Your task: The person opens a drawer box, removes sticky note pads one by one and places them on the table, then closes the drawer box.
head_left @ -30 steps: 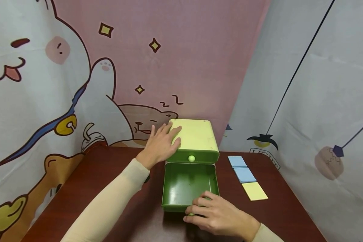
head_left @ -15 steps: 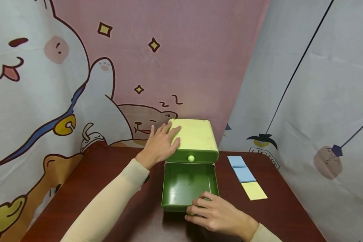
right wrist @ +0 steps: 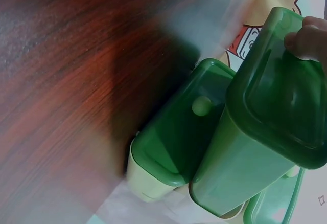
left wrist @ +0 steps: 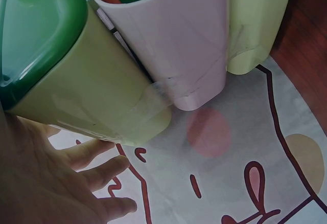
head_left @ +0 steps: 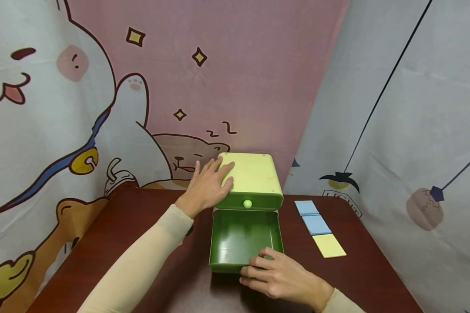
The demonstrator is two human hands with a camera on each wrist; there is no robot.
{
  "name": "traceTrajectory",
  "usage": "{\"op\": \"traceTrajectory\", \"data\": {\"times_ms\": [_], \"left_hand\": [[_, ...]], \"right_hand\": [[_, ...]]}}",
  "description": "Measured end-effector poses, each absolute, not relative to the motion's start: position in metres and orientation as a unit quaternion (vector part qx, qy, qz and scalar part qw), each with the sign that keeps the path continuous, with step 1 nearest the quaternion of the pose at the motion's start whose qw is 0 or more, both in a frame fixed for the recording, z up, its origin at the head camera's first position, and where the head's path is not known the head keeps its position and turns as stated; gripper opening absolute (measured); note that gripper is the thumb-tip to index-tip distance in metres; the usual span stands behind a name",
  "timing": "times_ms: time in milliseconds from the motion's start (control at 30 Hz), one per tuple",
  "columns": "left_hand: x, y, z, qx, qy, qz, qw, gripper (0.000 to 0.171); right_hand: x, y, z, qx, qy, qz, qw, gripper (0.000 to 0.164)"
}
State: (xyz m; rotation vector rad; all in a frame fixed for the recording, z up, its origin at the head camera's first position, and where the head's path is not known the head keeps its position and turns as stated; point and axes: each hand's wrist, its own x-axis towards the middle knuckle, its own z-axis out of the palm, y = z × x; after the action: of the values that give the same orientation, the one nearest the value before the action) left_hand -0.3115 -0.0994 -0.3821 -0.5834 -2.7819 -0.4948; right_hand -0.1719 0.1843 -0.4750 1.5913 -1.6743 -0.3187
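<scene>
Two hands: both on one small green drawer cabinet [head_left: 250, 182] at the middle of the frame.
Right hand [head_left: 283, 276]: lower centre, fingers curled over the front edge of the open drawer [head_left: 244, 239], gripping it.
Left hand [head_left: 207, 184]: fingers straight and spread, lying flat on the cabinet's pale top at its left edge, gripping nothing.
Drawer: lower one, pulled out toward the viewer, its dark green inside bare.
Upper drawer: closed, a round pale knob [head_left: 247, 204] on its front.
Table [head_left: 141, 243]: dark red-brown wood under the cabinet.
Sticky pads [head_left: 316, 227]: right of the drawer, two blue and one yellow in a row, apart from it.
</scene>
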Motion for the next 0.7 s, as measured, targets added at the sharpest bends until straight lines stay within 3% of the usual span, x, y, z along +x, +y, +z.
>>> {"op": "traceTrajectory", "data": {"times_ms": [700], "left_hand": [[-0.3095,-0.0983,-0.3803,-0.2,-0.957,-0.169,0.126,0.068]], "right_hand": [[-0.1765,0.1881,-0.4686,0.623,-0.657,-0.106,0.411,0.047]]}}
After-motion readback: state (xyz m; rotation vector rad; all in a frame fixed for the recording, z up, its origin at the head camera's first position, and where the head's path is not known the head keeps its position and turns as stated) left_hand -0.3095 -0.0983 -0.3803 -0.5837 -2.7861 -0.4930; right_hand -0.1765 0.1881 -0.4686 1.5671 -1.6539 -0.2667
